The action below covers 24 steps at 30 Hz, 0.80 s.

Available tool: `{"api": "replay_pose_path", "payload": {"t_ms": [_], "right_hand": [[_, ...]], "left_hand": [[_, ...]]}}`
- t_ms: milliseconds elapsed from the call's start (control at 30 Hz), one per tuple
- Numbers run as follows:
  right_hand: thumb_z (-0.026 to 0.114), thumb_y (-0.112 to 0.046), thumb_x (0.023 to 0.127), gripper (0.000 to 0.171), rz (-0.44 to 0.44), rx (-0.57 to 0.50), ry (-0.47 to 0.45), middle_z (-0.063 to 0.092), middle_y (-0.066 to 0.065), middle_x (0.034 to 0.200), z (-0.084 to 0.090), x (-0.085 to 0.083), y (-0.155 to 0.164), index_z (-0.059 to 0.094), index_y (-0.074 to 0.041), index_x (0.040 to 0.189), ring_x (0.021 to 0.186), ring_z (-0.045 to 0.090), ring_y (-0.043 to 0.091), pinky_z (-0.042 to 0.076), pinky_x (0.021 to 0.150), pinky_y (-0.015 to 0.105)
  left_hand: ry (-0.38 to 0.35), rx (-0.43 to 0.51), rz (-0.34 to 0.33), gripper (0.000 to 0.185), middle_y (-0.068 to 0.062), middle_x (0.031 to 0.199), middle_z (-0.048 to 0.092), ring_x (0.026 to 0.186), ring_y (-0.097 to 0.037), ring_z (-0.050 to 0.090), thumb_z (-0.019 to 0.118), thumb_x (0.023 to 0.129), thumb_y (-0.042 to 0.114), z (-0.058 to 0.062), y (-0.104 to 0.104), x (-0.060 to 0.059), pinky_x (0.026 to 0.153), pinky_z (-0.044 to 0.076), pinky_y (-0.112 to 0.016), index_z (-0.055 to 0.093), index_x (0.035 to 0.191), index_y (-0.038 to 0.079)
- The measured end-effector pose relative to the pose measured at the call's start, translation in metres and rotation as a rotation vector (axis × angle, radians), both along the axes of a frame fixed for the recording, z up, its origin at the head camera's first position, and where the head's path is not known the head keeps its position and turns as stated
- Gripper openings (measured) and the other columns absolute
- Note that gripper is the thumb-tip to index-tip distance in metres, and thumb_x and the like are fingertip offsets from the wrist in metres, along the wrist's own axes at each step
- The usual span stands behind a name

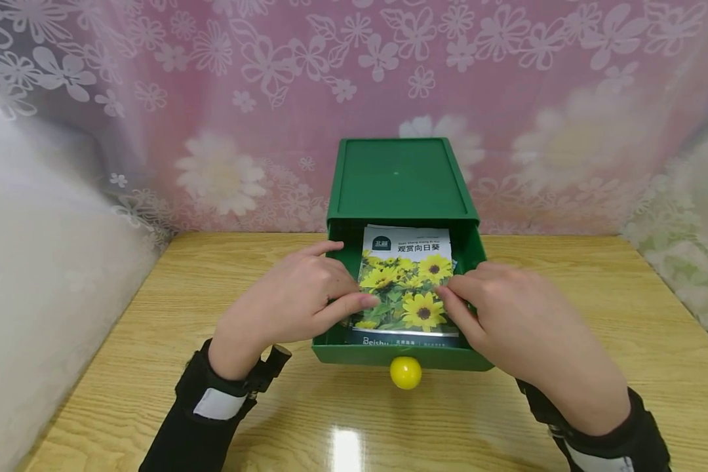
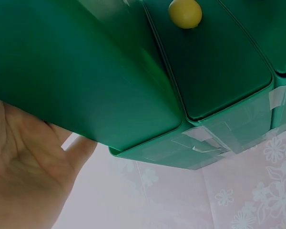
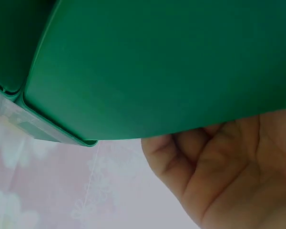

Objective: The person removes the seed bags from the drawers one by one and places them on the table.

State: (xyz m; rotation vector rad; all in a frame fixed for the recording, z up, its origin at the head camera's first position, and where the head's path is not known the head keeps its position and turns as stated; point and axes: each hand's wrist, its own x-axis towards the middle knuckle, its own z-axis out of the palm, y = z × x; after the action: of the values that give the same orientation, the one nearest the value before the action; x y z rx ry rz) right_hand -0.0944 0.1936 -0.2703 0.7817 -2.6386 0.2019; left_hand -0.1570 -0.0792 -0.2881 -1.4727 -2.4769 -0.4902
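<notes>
Backdrop: pink curtain (image 1: 307, 98) printed with white flowers hangs behind a light wooden table (image 1: 596, 314).
Drawer units: one green plastic drawer box (image 1: 398, 177) stands at the back middle of the table, against the curtain.
Drawers: one green drawer (image 1: 398, 354) is pulled out toward the person; its front wall carries one yellow round knob (image 1: 405, 372).
Packets: one sunflower seed packet (image 1: 407, 285) shows on top inside the drawer, lying flat with its printed face up; edges beneath it hint at more, but the number cannot be told.
Hands: two, each with a black wrist strap.
Left hand (image 1: 297, 298): reaches over the drawer's left wall, fingers loosely bent and close together, thumb tip touching the packet's left edge; whether it pinches the packet cannot be told.
Right hand (image 1: 507, 314): reaches over the drawer's right wall, fingers gently curved, fingertips resting on the packet's right side near a flower.
Wrist views: both show mostly the drawer's green side and a relaxed palm.
</notes>
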Motion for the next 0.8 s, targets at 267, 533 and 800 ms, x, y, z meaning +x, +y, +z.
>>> {"api": "replay_pose_path", "payload": {"t_ms": [267,533,800], "right_hand": [[0.073,-0.024,0.091,0.008,0.016,-0.034,-0.047,0.069,-0.007,0.083,-0.001,-0.005,0.002,0.080,-0.021,0.094,0.073,0.062,0.015,0.052,0.062,0.039],[0.080,-0.009,0.084,0.011,0.025,-0.259,-0.088,0.071,-0.005,0.085,-0.002,-0.017,0.008,0.080,-0.014,0.094,0.064,0.057,0.007,0.046,0.054,0.027],[0.075,-0.010,0.090,0.011,-0.033,-0.567,-0.230,0.074,0.003,0.091,0.001,-0.023,0.022,0.079,-0.009,0.101,0.071,0.066,0.005,0.052,0.061,0.018]], "left_hand": [[0.045,0.056,-0.012,0.049,0.015,0.051,0.034,0.054,0.000,0.039,0.052,0.104,0.040,-0.001,0.002,0.000,0.088,0.042,-0.030,0.046,0.057,0.027],[0.061,0.091,0.005,0.049,0.012,0.053,0.034,0.057,-0.004,0.039,0.055,0.103,0.033,-0.002,0.003,-0.001,0.086,0.043,-0.030,0.043,0.056,0.025],[0.063,0.061,0.023,0.038,0.016,0.056,0.041,0.058,-0.007,0.035,0.053,0.104,0.032,0.000,0.004,-0.001,0.092,0.042,-0.032,0.059,0.067,0.025]]}}
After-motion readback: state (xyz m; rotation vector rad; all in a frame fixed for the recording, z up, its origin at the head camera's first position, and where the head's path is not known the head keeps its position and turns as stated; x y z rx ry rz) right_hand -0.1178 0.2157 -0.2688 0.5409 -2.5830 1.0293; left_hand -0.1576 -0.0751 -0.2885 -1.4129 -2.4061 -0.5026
